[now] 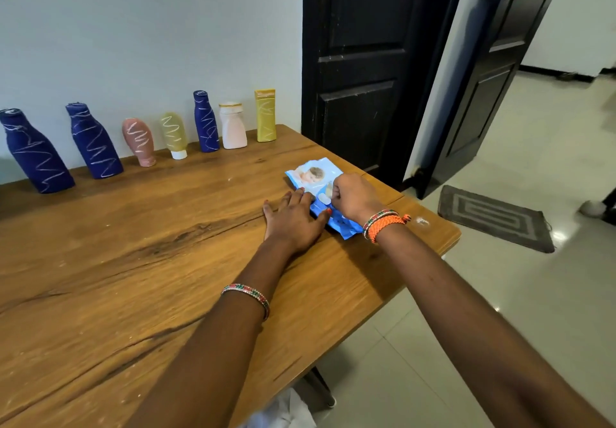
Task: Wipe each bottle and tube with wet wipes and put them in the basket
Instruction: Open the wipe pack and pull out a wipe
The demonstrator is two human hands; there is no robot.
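Grained wooden table [133,261] — crinkled wipes pack [311,174]

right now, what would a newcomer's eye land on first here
Seven scribbled-on bottles and tubes line the wall, from the big blue bottle to the yellow bottle. Near the wooden table's right edge, the left hand presses the blue wipes pack while the right hand pinches its flap.

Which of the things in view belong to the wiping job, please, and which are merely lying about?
Part of the job: wet wipes pack, held flat by the left hand while the right hand pinches at its flap; three blue bottles; pink tube; yellow tube; white bottle; yellow bottle.

Just lying about: doormat; doors.
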